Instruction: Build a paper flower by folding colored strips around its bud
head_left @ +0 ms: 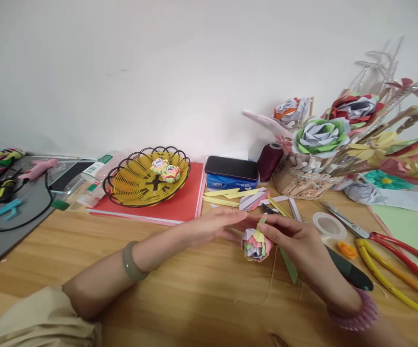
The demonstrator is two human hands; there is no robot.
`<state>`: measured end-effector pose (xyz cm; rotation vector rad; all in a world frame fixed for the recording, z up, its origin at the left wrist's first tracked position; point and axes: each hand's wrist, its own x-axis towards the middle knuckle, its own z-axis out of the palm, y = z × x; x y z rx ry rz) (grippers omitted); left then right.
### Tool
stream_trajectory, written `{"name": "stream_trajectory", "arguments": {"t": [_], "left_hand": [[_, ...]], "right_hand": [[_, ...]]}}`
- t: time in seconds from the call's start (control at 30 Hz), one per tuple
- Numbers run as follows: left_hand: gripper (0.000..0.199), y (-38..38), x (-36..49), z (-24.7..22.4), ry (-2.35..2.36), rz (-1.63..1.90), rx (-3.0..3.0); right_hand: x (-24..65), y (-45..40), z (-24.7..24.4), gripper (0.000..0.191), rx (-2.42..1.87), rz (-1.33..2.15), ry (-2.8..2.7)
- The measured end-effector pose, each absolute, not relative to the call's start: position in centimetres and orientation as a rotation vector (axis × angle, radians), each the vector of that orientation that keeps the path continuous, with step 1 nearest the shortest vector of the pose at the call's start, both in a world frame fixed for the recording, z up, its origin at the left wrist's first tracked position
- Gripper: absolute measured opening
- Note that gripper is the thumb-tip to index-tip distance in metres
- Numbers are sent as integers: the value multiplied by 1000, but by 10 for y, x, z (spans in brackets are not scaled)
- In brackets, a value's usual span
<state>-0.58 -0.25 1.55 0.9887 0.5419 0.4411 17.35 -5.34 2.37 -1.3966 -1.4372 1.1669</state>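
Observation:
In the head view, my right hand pinches a small paper flower of pink, yellow, green and lilac folded petals between thumb and fingers, over the table's middle. A thin thread hangs down beside the flower. To its left, my left hand stretches out with straight fingers; their tips reach the right fingers, and whether they touch the flower I cannot tell. Behind both hands lie yellow paper strips and lilac strips. A green strip lies under my right hand.
Two paper flowers sit in a yellow basket on red paper. A phone rests on a blue box. Right are tape, red-handled scissors and a pot of paper flowers. Far left lies a pink glue gun.

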Motion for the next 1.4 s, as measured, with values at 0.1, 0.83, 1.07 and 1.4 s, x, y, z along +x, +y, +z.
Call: {"name": "stream_trajectory", "arguments": {"t": [0.1, 0.83, 1.07, 1.4], "left_hand": [[43, -2, 0, 13, 729, 464, 999], [20, -12, 6, 3, 902, 739, 1225], [28, -13, 5, 2, 878, 760, 1242], [28, -14, 5, 2, 860, 708, 1315]], "right_hand": [[170, -53, 19, 27, -1413, 1232, -1428], [166, -57, 20, 23, -1358, 814, -1789], [167, -60, 8, 19, -1283, 592, -1848], [168, -60, 7, 11, -1282, 494, -1868]]}}
